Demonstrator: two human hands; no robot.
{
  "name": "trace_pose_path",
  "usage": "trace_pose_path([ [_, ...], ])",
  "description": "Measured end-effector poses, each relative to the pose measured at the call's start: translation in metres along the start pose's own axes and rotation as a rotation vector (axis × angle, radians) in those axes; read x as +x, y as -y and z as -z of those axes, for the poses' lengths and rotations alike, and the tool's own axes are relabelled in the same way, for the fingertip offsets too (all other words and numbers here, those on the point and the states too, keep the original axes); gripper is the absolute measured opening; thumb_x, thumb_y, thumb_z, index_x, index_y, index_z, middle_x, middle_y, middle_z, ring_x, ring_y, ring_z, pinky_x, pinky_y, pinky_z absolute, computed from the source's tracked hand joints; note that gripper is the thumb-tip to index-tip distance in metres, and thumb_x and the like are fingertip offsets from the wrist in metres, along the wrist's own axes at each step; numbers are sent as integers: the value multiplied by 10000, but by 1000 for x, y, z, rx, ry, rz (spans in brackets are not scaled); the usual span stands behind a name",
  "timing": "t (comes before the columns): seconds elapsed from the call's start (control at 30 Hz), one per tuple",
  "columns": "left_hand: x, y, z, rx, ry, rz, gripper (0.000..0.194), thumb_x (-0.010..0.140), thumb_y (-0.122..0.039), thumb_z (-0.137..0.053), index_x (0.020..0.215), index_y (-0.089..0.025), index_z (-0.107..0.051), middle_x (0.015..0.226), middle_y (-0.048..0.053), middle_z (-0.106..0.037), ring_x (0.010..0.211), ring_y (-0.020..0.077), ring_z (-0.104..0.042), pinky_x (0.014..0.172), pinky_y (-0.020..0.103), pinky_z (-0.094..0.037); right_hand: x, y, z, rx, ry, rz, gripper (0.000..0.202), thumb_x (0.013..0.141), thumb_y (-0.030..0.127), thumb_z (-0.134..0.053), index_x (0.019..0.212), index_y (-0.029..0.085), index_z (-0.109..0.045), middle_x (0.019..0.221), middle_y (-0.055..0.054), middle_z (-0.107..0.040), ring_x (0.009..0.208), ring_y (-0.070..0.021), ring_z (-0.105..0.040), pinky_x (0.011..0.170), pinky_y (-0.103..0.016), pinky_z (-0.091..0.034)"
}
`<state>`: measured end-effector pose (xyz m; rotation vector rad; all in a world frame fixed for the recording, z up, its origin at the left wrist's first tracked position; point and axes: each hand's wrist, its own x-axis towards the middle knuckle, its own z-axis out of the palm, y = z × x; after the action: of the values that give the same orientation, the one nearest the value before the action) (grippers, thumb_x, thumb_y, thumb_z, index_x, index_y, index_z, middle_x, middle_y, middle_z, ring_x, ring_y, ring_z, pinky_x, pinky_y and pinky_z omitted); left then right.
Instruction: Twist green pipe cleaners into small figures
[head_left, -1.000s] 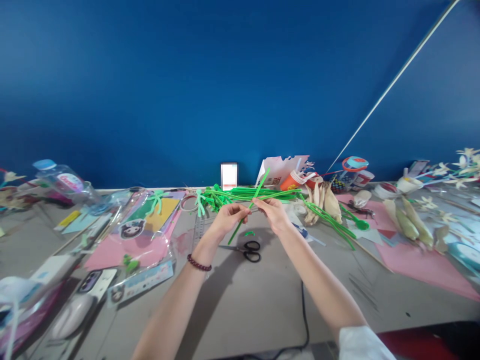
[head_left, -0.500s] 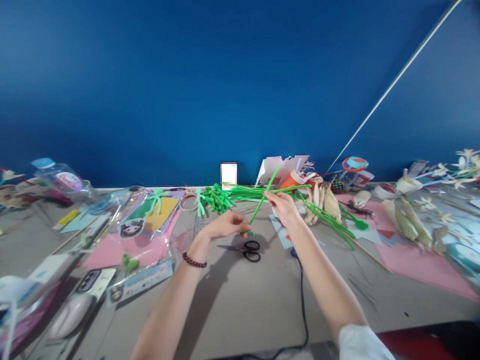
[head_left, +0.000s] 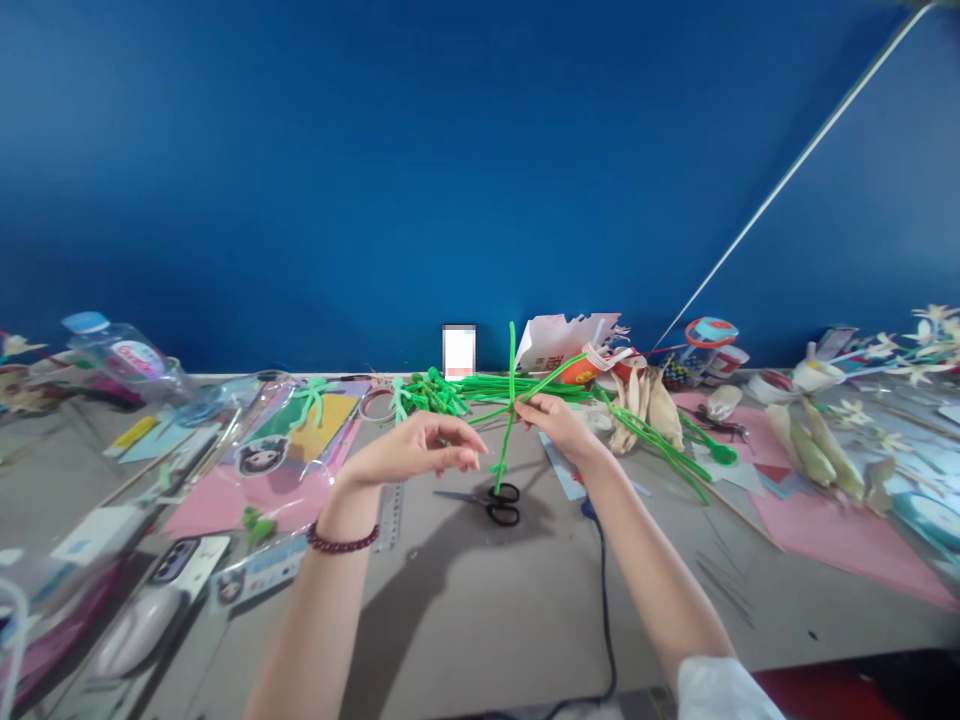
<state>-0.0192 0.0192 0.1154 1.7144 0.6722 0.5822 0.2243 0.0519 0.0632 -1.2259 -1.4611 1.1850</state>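
Note:
My right hand (head_left: 559, 422) pinches green fuzzy stems (head_left: 512, 365) where they cross; one stands nearly upright and another slants up to the right. My left hand (head_left: 429, 442) is to the left of them, fingers apart and slightly curled, holding nothing. The lower end of the upright stem hangs over black-handled scissors (head_left: 502, 504), which lie on the grey table (head_left: 480, 610) with their blades towards the left. Behind the hands is a pile of green stems and curled green pieces (head_left: 431, 393).
On the left are a plastic bottle (head_left: 131, 355), clear bags over coloured paper, a phone (head_left: 187, 570) and a mouse (head_left: 140, 630). A black cable (head_left: 606, 600) runs down right of centre. Husk-like pieces, cups and pink sheets (head_left: 840, 540) lie on the right.
My left hand has let go of the stem and moved left, its fingers opening. The stem in my right hand has turned more upright, and the crossing one slants more steeply.

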Motion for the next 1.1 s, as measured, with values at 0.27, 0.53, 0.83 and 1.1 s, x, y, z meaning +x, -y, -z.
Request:
trace_pose_path([
  [0.27,18,22,-4,6,-300,84,273,760,-397,-625,890,-169,-699,783,78,-683,637,150,-598,438,188,-403,-6,8,-7,-63,154,7,262,659,400,-687,746,154,-662,642,-1,-623,598,-123,-526,582,-256,-399],
  [0.53,46,50,-25,-194,-266,103,285,681,-411,-705,713,-129,-676,639,48,-650,571,120,-560,512,213,-383,-9,5,-10,53,220,30,301,663,377,-722,856,170,-619,719,-9,-637,639,-128,-568,578,-245,-420],
  [0.83,48,47,-38,-582,-303,127,255,592,-335,-782,655,-137,-635,581,3,-596,546,89,-535,508,203,-339,-5,4,-15,148,194,95,326,598,447,-757,729,182,-620,647,11,-591,563,-108,-486,527,-244,-367],
  [1.1,51,42,-48,-768,-405,63,199,593,-263,-772,619,-142,-616,585,-11,-576,563,83,-529,557,209,-386,-10,6,-28,153,-55,412,257,662,410,-727,610,208,-577,799,-36,-553,804,-183,-548,699,-316,-443],
])
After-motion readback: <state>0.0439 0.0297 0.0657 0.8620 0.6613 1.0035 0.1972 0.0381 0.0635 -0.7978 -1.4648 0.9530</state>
